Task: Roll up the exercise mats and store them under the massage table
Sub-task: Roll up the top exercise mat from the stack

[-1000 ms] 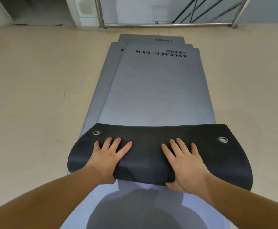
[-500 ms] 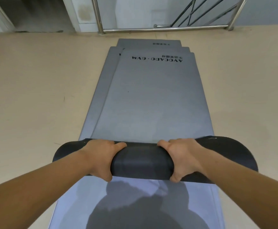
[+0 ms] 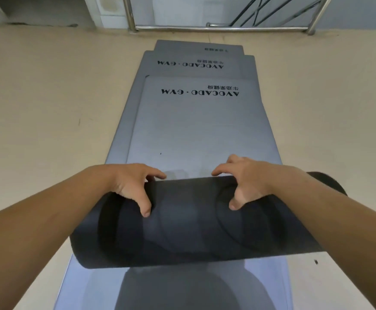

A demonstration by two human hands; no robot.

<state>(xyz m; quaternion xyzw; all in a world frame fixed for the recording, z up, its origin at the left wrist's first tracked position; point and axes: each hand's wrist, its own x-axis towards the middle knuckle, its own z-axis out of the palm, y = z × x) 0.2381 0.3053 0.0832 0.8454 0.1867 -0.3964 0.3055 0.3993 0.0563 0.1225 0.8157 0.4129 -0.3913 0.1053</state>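
A stack of grey exercise mats [image 3: 196, 128] printed "AVOCADO · GYM" lies lengthwise on the floor ahead of me. The near end of the top mat is wound into a thick roll [image 3: 189, 222] with its black underside outward, lying across the stack. My left hand [image 3: 133, 186] grips the roll left of centre, thumb on the near side and fingers curled over the far edge. My right hand [image 3: 247, 182] grips it right of centre the same way. The roll's right end [image 3: 325, 182] pokes out behind my right forearm.
Beige floor [image 3: 48, 108] spreads on both sides of the mats. A steel railing [image 3: 223, 27] runs along the far wall beyond the stack. A small dark speck [image 3: 316, 262] lies on the floor at the right. No massage table is in view.
The folded-over black end has become a much thicker roll and has travelled away from me along the mat. My hands went from flat on the flap to gripping the roll.
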